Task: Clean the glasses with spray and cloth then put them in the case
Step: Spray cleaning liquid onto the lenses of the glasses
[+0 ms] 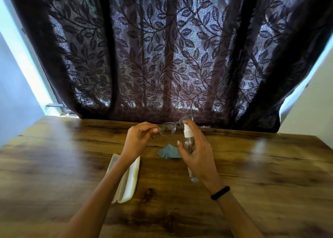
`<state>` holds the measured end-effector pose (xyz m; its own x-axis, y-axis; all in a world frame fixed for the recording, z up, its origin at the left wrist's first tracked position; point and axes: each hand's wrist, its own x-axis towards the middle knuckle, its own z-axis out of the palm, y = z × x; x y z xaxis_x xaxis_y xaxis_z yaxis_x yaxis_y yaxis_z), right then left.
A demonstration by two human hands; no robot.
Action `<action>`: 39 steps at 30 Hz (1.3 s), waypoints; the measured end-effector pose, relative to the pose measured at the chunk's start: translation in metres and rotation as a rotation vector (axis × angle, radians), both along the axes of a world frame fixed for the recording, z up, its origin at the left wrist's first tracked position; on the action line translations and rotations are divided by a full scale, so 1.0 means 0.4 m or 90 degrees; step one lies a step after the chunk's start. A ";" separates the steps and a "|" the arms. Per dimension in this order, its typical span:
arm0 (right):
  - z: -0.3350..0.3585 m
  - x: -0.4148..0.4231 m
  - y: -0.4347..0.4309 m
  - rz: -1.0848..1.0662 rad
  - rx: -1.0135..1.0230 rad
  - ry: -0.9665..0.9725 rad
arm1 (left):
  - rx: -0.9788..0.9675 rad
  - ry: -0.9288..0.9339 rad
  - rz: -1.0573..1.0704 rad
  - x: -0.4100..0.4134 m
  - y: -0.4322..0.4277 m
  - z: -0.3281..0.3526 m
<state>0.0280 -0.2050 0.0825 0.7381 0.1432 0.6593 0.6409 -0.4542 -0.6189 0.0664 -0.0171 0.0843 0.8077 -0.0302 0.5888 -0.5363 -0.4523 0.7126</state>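
Wooden table [252, 165] stands before a dark leaf-patterned curtain [162, 48]. Left hand [138, 138] is raised above the far middle of the table, fingers curled, pinching the clear-framed glasses [166, 130] at their left end; the glasses are held off the surface with the lenses towards the right hand. Right hand [198, 155] is wrapped round a clear spray bottle [187, 132], held just beside the glasses, with the forefinger laid over the white pump top. Blue-grey cloth [168, 152] lies crumpled on the table between the two hands. White case [128, 182] lies open on the table, partly under the left forearm. Black band [220, 192] is on the right wrist.
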 end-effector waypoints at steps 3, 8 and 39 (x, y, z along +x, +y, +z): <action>0.003 0.002 -0.008 0.003 -0.021 -0.007 | 0.000 -0.004 0.003 0.000 0.001 0.000; 0.002 0.000 -0.002 0.002 -0.034 -0.001 | -0.007 -0.009 0.000 0.000 -0.001 -0.001; -0.054 0.078 -0.132 -0.115 0.095 0.075 | -0.019 -0.010 -0.011 -0.006 0.016 -0.011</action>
